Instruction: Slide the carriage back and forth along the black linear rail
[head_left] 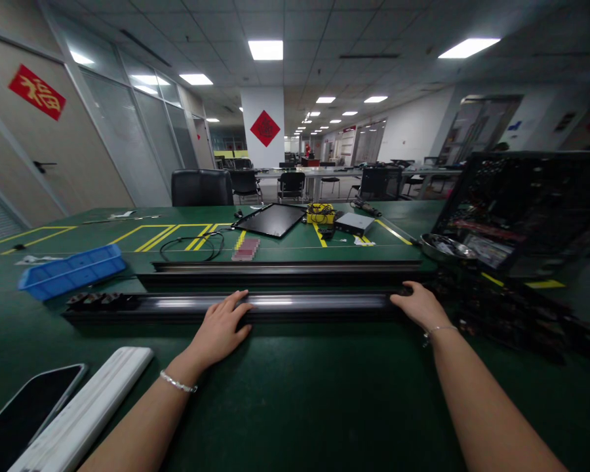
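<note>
A long black metal rail [295, 303] lies across the green table [295, 393] in front of me, with a second black rail [285, 270] just behind it. My left hand [221, 328] rests flat on the near rail's middle, fingers spread. My right hand [419, 305] lies at the near rail's right end, fingers curled over it. A bracelet is on each wrist.
A blue bin [71, 270] sits at the left. A white bar [81, 413] and a dark phone-like slab [27, 410] lie near left. Behind are a black cable [191, 247], dark panel [270, 219], yellow box [320, 213], metal bowl [440, 247] and open computer case [521, 210].
</note>
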Demonstrator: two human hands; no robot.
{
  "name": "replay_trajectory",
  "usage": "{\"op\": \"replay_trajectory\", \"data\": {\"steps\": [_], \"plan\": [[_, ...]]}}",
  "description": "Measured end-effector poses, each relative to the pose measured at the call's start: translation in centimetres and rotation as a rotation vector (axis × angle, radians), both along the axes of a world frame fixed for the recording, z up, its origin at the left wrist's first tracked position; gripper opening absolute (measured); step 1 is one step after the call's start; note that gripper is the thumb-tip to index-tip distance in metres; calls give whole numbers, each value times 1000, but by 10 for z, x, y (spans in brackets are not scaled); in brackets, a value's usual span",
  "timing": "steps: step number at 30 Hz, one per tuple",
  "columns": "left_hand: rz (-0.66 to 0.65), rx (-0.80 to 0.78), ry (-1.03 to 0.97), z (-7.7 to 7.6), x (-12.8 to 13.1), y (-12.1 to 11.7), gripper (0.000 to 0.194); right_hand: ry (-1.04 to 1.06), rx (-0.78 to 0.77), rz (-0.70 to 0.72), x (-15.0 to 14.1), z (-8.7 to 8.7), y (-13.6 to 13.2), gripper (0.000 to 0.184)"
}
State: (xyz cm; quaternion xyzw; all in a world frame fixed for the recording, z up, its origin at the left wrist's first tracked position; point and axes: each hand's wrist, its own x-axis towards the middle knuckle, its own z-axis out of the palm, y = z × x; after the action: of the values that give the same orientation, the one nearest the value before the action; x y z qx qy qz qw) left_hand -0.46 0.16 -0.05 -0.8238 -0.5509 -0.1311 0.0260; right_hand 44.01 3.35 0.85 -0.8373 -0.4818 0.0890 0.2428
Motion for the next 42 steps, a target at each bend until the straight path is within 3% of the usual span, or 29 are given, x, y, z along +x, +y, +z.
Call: {"op": "replay_trajectory", "data": {"steps": [42], "plan": [[-8, -5, -10, -1, -1, 0, 37, 31, 51, -71, 13, -1, 1, 52]]}}
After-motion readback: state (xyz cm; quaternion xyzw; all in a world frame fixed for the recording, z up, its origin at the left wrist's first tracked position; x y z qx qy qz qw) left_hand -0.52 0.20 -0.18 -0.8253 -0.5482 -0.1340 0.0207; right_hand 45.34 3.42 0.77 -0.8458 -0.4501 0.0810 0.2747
